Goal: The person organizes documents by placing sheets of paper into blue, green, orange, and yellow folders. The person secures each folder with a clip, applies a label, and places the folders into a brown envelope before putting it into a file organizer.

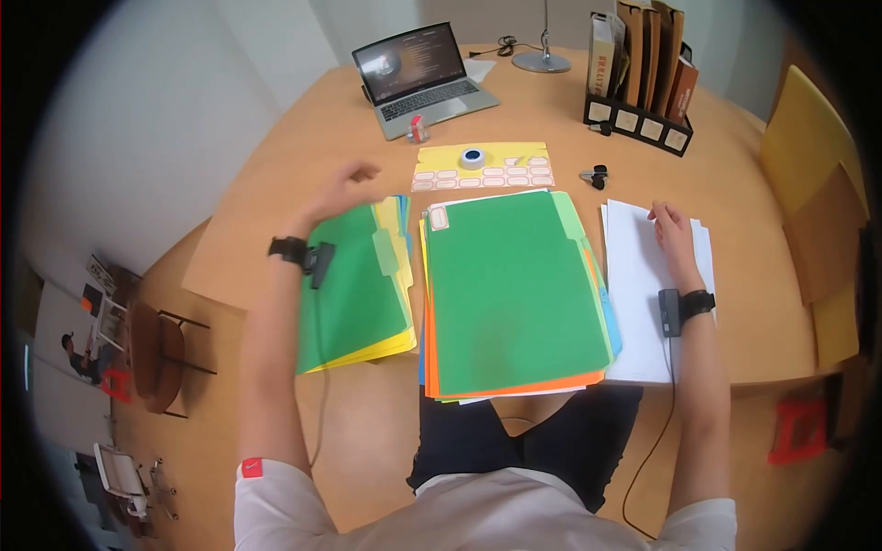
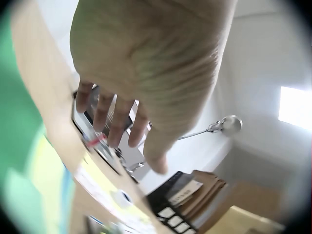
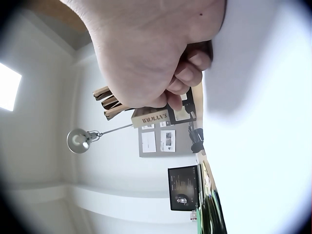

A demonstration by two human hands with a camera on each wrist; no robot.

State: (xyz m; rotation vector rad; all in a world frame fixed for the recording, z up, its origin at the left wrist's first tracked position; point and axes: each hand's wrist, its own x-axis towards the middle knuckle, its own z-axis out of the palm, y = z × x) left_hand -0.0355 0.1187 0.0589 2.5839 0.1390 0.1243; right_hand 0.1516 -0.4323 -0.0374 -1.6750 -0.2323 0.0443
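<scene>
My left hand (image 1: 342, 195) hovers at the far edge of the left stack of folders, topped by a green folder (image 1: 344, 275). Its fingers hang loosely with nothing in them, as the left wrist view shows. My right hand (image 1: 676, 241) rests at the stack of white paper (image 1: 634, 294), fingers loosely curled and holding nothing. Between the hands lies a thicker pile of folders under another green folder (image 1: 514, 294), which has a red-bordered label (image 1: 438, 218) at its upper left corner. Orange, yellow and blue edges stick out beneath it.
Beyond the middle pile lies a yellow-topped label sheet (image 1: 432, 161) with a small round white object (image 1: 472, 159) on it. Black clips (image 1: 595, 176) lie to its right. Farther back stand a laptop (image 1: 423, 78), a lamp base (image 1: 542, 61) and a black file holder (image 1: 638, 127) with books.
</scene>
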